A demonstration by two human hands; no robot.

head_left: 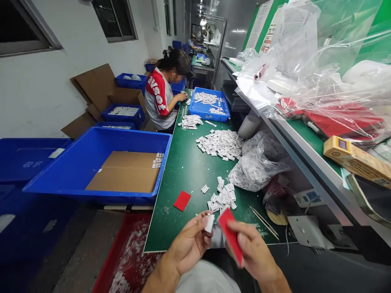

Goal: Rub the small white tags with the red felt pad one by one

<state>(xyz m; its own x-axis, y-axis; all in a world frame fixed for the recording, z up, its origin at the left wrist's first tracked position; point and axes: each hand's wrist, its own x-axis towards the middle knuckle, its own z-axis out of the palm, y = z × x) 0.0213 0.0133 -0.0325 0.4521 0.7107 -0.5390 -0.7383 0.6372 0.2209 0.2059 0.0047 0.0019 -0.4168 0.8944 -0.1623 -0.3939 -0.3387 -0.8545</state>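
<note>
Fingers of the left hand [187, 245], nearly together, pinch a white plastic piece [209, 223] at the frame's lower centre, while the right hand [254, 249] clasps a red pad [230, 235] beside it.

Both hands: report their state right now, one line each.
Left hand: closed, holding a small white piece between thumb and fingers.
Right hand: closed, holding a flat red piece, slightly blurred.
</note>
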